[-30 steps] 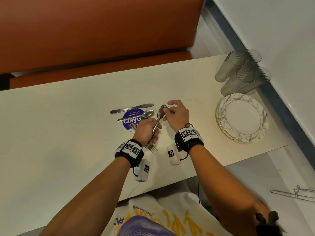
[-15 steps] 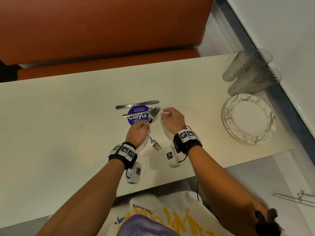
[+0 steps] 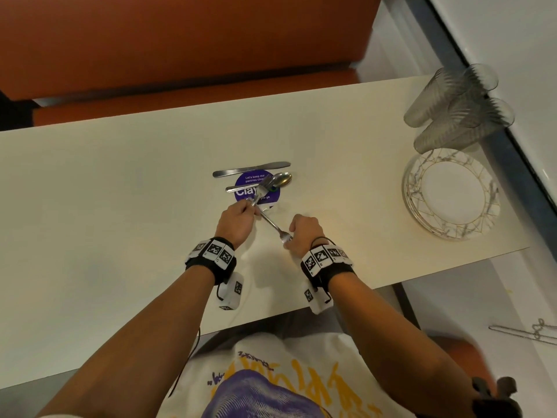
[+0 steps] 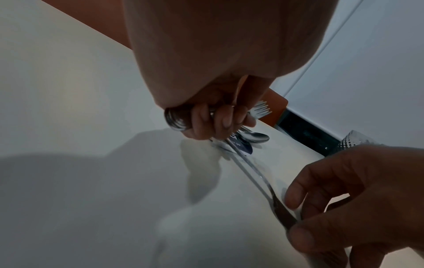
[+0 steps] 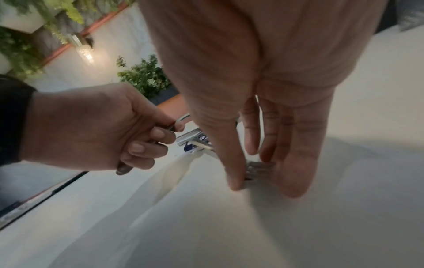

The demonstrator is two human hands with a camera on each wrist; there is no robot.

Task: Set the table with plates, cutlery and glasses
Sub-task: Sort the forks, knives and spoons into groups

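My left hand (image 3: 238,218) grips a bundle of cutlery above the cream table (image 3: 120,206). One fork (image 3: 261,190) in it points its tines away from me. A second fork (image 3: 272,224) slants from that fist toward me and to the right. My right hand (image 3: 303,232) pinches this fork at its tine end (image 5: 255,167) between thumb and fingers, low over the table. In the left wrist view the left fingers (image 4: 220,119) curl round the handles. A knife (image 3: 250,169) and a spoon (image 3: 278,179) lie on the table just beyond the hands.
A round purple sticker (image 3: 257,188) lies under the spoon. A stack of patterned plates (image 3: 452,197) sits at the right end of the table, with several ribbed glasses (image 3: 458,110) behind it. An orange bench (image 3: 180,95) runs along the far side.
My right hand has come back from beside the spoon toward me and taken hold of the tine end of the slanted fork. My left hand still holds the cutlery.
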